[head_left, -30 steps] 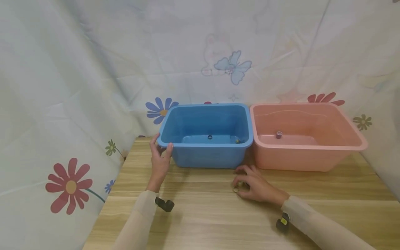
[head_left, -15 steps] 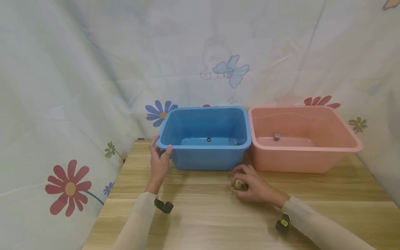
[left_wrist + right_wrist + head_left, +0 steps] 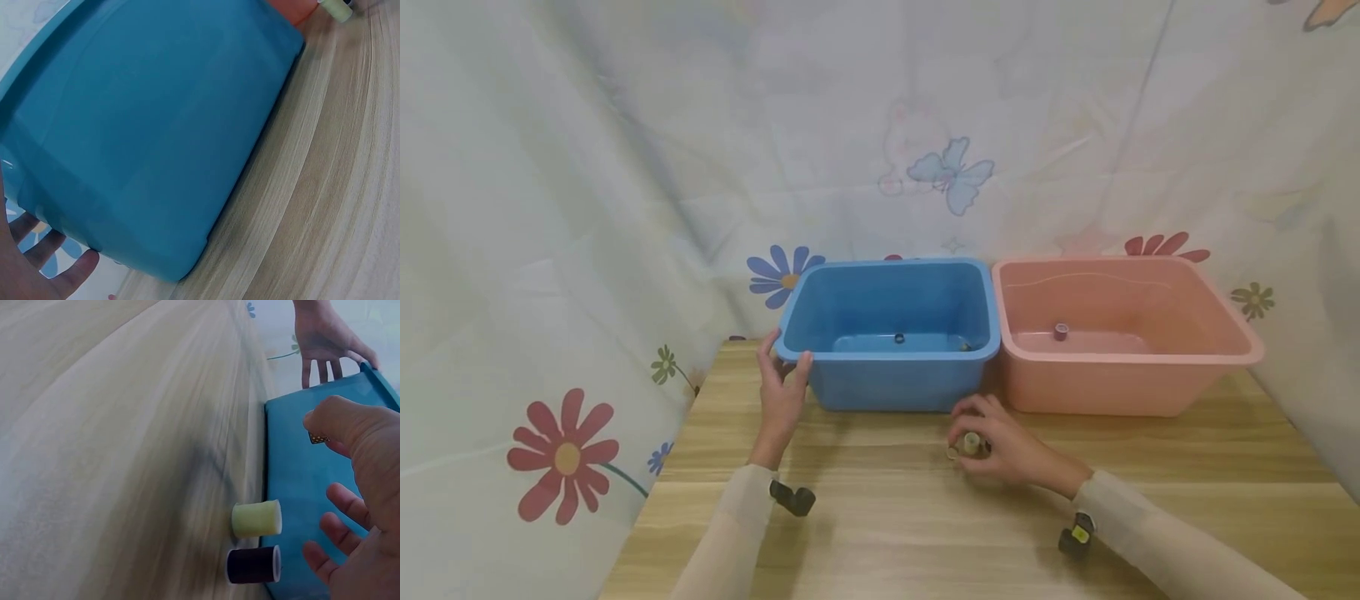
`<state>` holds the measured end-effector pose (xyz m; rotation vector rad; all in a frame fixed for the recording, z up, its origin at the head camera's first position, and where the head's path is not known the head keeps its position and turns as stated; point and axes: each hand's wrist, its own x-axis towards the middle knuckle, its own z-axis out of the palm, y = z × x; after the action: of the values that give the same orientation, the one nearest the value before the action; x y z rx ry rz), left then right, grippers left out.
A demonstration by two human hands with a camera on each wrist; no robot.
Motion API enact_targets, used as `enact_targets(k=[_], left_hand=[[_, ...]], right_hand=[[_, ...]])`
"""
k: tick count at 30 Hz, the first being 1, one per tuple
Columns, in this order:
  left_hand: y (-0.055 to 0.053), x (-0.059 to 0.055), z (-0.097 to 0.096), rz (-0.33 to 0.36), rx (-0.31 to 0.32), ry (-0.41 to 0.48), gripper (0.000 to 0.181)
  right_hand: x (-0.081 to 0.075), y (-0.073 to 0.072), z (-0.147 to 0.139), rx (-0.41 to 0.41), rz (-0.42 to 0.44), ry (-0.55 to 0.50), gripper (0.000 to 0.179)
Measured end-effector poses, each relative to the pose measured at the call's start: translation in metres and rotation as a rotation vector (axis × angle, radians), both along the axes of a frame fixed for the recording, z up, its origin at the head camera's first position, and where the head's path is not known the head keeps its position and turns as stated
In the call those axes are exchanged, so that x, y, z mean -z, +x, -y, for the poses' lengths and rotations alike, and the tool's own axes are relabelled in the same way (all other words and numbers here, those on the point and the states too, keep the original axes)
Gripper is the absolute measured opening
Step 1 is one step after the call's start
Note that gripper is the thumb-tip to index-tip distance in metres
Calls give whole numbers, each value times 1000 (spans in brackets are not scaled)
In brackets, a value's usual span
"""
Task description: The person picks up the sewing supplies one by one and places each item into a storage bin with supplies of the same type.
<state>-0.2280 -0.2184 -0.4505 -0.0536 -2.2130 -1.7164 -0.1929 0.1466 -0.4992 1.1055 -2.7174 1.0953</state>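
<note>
We hold the blue bin, just beyond the pinch, by its corner in our left hand, while our right hand, nearer the pale spool and dark spool standing upright wristward of its fingertips, pinches a dotted gold piece.

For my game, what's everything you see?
Table: 1, brown, underneath
Backdrop: 1, white, behind
Blue tub: 1, blue, left
Pink tub: 1, pink, right
Yellow spool: 1, yellow, on table
Dark spool: 1, dark, on table
Mauve spool: 1, mauve, in pink tub
Small ring: 1, dark, in blue tub
Tiny piece: 1, yellowish, in blue tub
Dotted ring: 1, gold, above table
Wrist cameras: 2, black, wrists
Sleeves: 2, beige, arms
Left hand: 1, holding blue tub
Right hand: 1, pinching dotted ring
</note>
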Motion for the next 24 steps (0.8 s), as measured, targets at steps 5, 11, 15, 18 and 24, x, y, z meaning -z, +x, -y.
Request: enact_targets(k=[5,11,15,18,24], left_hand=[[1,0,1,8,5,-8,71],[2,0,1,16,9,-5,72],[2,-2,1,30,7,2,72],[3,-3,2,31,10,-4,72],[3,-3,2,23,7,-1,72]], right_hand=[[-6,1,3,-42,-39,-17,26],[-13,-1,9,-81,-117,-33,26],[-20,-2,12,-95,-145,-34,26],[-26,-2,13,-101,-128,-23,27],[-42,-4,16,-142,-128,-3,26]])
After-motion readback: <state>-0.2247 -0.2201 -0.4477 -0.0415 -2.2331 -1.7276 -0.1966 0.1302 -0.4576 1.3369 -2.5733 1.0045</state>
